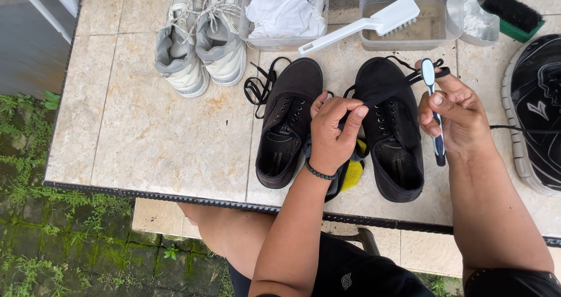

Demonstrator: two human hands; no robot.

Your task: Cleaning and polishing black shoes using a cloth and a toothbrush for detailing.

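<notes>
Both hands' fingers pinch one black shoelace [383, 91]; right hand [459, 119] also grips toothbrush [433, 113].

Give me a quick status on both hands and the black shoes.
Left hand pinching black lace over right black shoe. Right hand gripping toothbrush plus lace end. Left black shoe untouched on table. Nothing blocking.

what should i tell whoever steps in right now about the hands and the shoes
Left hand pinches a black lace of the right black shoe.
Right hand holds a toothbrush and the lace's far end.
Left black shoe lies beside it, its lace loose on the tiled table.
White brush rests across the water tub.
Grey sneakers stand behind, untouched.
</notes>
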